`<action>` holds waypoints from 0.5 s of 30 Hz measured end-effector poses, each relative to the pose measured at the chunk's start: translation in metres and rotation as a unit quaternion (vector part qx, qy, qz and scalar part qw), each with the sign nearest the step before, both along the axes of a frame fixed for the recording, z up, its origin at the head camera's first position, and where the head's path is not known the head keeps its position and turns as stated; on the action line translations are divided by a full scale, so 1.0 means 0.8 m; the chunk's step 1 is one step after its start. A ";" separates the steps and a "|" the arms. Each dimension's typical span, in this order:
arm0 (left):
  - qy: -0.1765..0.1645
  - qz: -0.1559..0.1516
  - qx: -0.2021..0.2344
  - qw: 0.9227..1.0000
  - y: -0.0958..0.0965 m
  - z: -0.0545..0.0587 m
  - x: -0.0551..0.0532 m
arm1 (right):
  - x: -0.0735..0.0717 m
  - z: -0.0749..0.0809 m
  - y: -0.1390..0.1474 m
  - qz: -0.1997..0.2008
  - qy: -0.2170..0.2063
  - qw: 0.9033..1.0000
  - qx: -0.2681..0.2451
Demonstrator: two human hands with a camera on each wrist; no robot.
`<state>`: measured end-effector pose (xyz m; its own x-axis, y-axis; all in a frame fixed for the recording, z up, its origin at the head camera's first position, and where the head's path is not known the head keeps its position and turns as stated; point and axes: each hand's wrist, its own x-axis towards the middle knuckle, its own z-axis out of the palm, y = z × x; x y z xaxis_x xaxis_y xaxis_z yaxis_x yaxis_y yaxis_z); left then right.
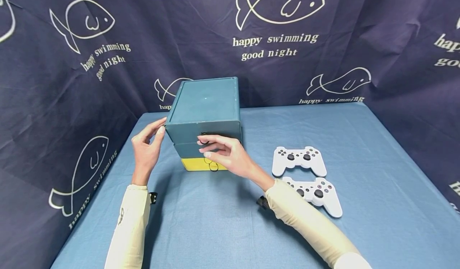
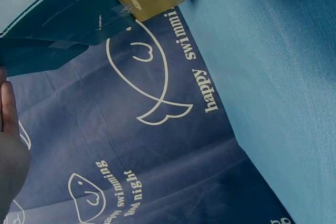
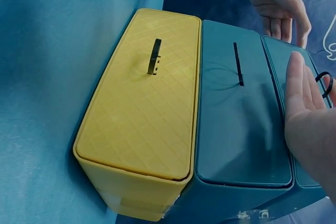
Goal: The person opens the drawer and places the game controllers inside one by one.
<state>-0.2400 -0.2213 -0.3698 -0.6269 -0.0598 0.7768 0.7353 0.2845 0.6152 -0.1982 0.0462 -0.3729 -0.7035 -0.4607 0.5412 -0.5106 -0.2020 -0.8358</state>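
A drawer box (image 1: 205,101) stands near the back of the table, with two teal drawers above a yellow drawer (image 3: 142,93). All three drawers look closed. My left hand (image 1: 146,149) rests against the box's upper left side, fingers extended and thumb by the front corner. In the left wrist view only part of that hand (image 2: 11,150) shows. My right hand (image 1: 230,155) is at the front of the top drawer, a fingertip hooked in its black ring handle (image 3: 319,76). The thumb stays apart from the ring.
Two white game controllers, one farther back (image 1: 299,161) and one nearer (image 1: 320,193), lie right of the box. My right forearm partly covers the nearer one. Dark blue fabric (image 1: 273,77) with fish prints hangs behind and beside the blue-covered table (image 1: 377,181).
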 end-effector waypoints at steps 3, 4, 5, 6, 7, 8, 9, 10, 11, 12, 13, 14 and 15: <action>-0.001 0.001 0.001 1.000 0.000 0.000 0.001 | 0.005 -0.003 0.005 0.007 0.013 1.000 -0.006; -0.001 0.000 0.001 1.000 0.000 0.000 0.001 | 0.007 -0.004 0.006 0.008 0.017 1.000 -0.006; 0.000 -0.001 0.001 1.000 0.000 0.000 0.001 | 0.009 -0.005 0.008 0.010 0.020 1.000 -0.007; -0.001 -0.002 0.000 1.000 0.000 0.000 0.001 | 0.011 -0.006 0.009 0.012 0.022 1.000 -0.007; -0.003 -0.002 0.002 1.000 0.000 0.001 0.001 | 0.013 -0.008 0.011 0.015 0.022 1.000 -0.007; -0.003 -0.002 0.002 1.000 0.000 0.001 0.001 | 0.014 -0.009 0.013 0.016 0.019 1.000 -0.006; -0.004 -0.002 0.002 1.000 0.001 0.001 0.001 | 0.016 -0.011 0.014 0.019 0.016 1.000 -0.005; -0.006 -0.002 0.003 1.000 0.001 0.001 0.002 | 0.018 -0.012 0.015 0.022 0.012 1.000 -0.005; -0.006 -0.001 0.003 1.000 0.002 0.002 0.002 | 0.019 -0.013 0.017 0.023 0.008 1.000 -0.004; -0.006 -0.001 0.005 1.000 0.002 0.002 0.002 | 0.021 -0.015 0.018 0.024 0.003 1.000 -0.001; -0.005 -0.002 0.006 1.000 0.002 0.002 0.002 | 0.022 -0.017 0.019 0.023 0.000 1.000 0.002; -0.004 -0.002 0.006 1.000 0.002 0.002 0.002 | 0.023 -0.018 0.020 0.022 -0.003 1.000 0.007; -0.004 -0.002 0.007 1.000 0.003 0.002 0.002 | 0.024 -0.020 0.021 0.020 -0.005 1.000 0.010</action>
